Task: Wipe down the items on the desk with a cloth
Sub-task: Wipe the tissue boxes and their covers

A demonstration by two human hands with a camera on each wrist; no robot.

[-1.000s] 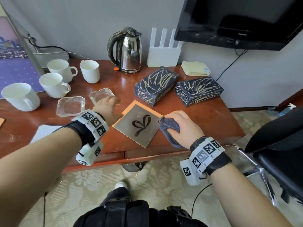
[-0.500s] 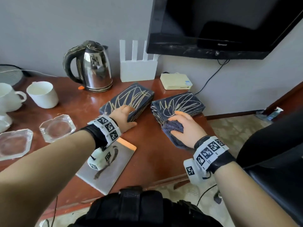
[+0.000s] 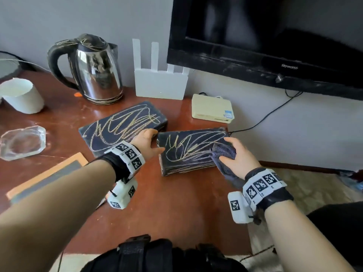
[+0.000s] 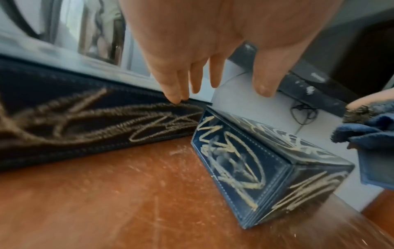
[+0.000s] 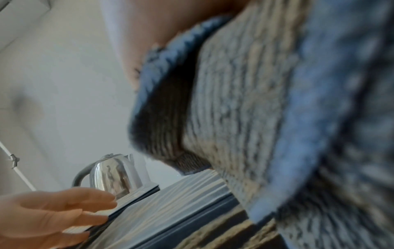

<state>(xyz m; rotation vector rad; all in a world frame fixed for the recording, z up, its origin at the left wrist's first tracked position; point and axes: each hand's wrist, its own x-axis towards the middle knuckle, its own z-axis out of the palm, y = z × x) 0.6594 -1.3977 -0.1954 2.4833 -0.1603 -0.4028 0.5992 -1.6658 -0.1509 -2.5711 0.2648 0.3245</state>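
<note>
I held a bunched blue-grey microfibre cloth [image 3: 224, 154] in my right hand [image 3: 238, 160], fingers curled around it, and pressed it onto the right end of the nearer dark navy box with gold scribble stitching [image 3: 191, 150]. The box lay flat on the reddish-brown wooden desk [image 3: 176, 203], near its right edge, so I judged the cloth sat there to begin wiping the lid.

My left hand [image 3: 147, 144] reached in at the box's left end. Its fingers [image 4: 172, 87] were straight and spread, gripping nothing, and the fingertips lay by the edge of the second, matching dark navy box [image 3: 121, 126] just behind. I judged that hand was placed to steady the nearer box while the cloth rubbed; whether it actually touched that box, the views did not settle.

Behind stood a shiny steel electric kettle [image 3: 96, 69], a white router with upright aerials [image 3: 160, 83], a small cream plastic box [image 3: 213, 109], a white ceramic cup [image 3: 21, 95] and a clear glass ashtray [image 3: 22, 142].

Compared with half a second earlier, my left hand had left the lid of the far box and crossed to the nearer one, and the cloth had shifted from that box's left front corner to its right end. A second earlier, both hands had been at the grey placemat with an orange border [image 3: 47, 173].
</note>
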